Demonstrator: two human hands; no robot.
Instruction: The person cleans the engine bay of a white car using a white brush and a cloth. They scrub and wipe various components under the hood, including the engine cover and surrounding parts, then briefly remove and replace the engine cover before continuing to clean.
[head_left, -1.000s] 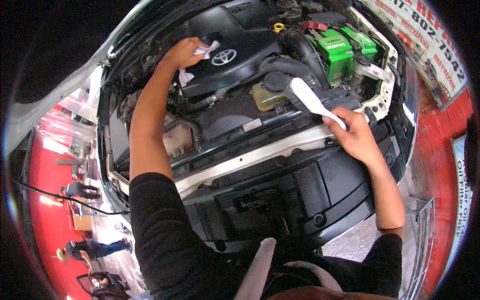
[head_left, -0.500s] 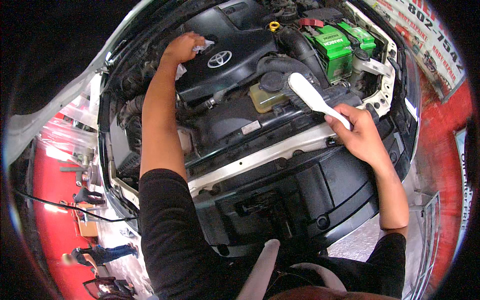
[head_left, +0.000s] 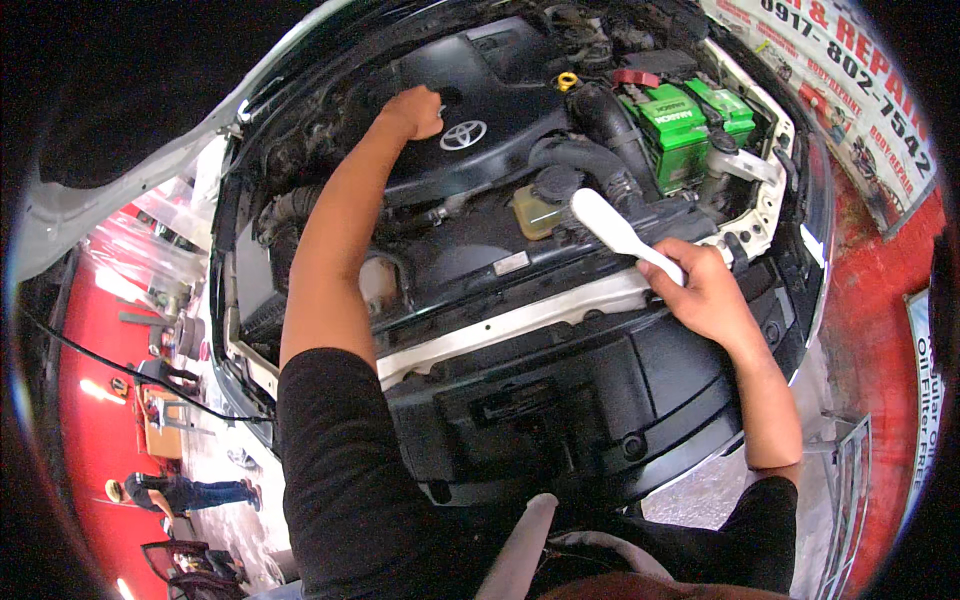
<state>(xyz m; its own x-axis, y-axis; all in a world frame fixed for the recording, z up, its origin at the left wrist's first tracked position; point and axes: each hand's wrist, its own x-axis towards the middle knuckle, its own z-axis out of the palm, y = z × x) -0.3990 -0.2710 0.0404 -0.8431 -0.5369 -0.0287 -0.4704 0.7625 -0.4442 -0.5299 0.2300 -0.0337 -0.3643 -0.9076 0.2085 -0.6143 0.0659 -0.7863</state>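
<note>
R hand (head_left: 702, 292) w/ wht brush (head_left: 620, 235), L hand (head_left: 412, 113) at engine cvr (head_left: 505, 98).

Right side: a white printed banner (head_left: 858, 105) stands against a red wall (head_left: 872, 290), with a second sign (head_left: 920, 375) lower down, near a silver metal rack (head_left: 850, 500). Left side, far background: a person (head_left: 195, 493) in a dark top, blue trousers and pale cap, appearing sideways in view; clear plastic sheeting (head_left: 150, 240) farther up, partly washed out by glare.
</note>
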